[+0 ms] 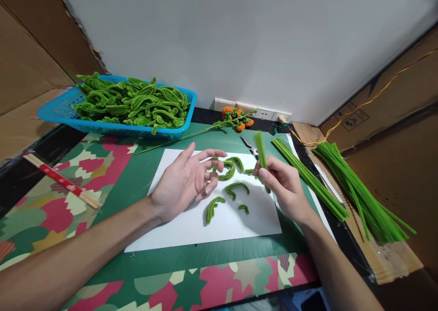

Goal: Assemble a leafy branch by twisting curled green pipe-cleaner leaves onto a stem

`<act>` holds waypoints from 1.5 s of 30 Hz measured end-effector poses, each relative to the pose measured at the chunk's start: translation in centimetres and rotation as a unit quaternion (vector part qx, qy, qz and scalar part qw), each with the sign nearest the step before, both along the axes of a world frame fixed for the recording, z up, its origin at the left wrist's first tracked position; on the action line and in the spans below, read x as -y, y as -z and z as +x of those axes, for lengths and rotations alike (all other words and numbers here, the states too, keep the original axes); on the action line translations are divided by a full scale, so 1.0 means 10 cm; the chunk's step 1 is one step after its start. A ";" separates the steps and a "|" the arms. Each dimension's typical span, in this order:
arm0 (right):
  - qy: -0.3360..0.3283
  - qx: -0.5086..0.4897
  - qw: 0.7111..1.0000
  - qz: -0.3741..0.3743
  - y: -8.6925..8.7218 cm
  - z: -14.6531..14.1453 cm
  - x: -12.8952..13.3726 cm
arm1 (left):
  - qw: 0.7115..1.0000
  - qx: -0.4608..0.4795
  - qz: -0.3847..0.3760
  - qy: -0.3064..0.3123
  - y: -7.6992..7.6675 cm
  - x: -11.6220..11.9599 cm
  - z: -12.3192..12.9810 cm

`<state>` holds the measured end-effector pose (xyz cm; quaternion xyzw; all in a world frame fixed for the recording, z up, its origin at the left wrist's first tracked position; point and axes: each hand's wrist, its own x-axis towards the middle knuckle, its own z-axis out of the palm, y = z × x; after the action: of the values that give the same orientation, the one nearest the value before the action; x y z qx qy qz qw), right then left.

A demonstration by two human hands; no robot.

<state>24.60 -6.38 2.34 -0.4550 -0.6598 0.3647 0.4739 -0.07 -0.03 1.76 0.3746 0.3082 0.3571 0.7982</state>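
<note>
My right hand [282, 183] pinches a green fuzzy chenille piece [260, 149] between thumb and fingers, its upper end pointing up and slightly blurred. Palm up, my left hand [190, 178] hovers over the left part of a white paper sheet [191, 231], fingers loosely curled apart and holding nothing. On the sheet lie several bent green chenille pieces, among them a curved bundle [212, 209], a forked piece [237, 188], a small hook [243, 208] and a loop [228, 170] near my left fingertips. Scissors [249, 145] lie behind my right hand, partly hidden.
A blue basket [190, 114] heaped with green chenille shapes stands at back left. An orange chenille flower [231, 114] on a long stem lies by the wall sockets [264, 114]. Straight green chenille stems [359, 192] lie at right, near a yellow wire [372, 98]. Wrapped chopsticks [61, 179] lie left.
</note>
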 end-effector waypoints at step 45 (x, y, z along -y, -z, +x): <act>0.051 0.077 0.989 0.113 0.16 -0.29 0.08 | 0.987 -0.115 0.113 0.018 0.12 0.10 0.03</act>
<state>21.72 -7.15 0.76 -0.4584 -0.7073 0.2265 0.4882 0.22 -1.03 0.54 0.5063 0.3485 0.3296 0.7167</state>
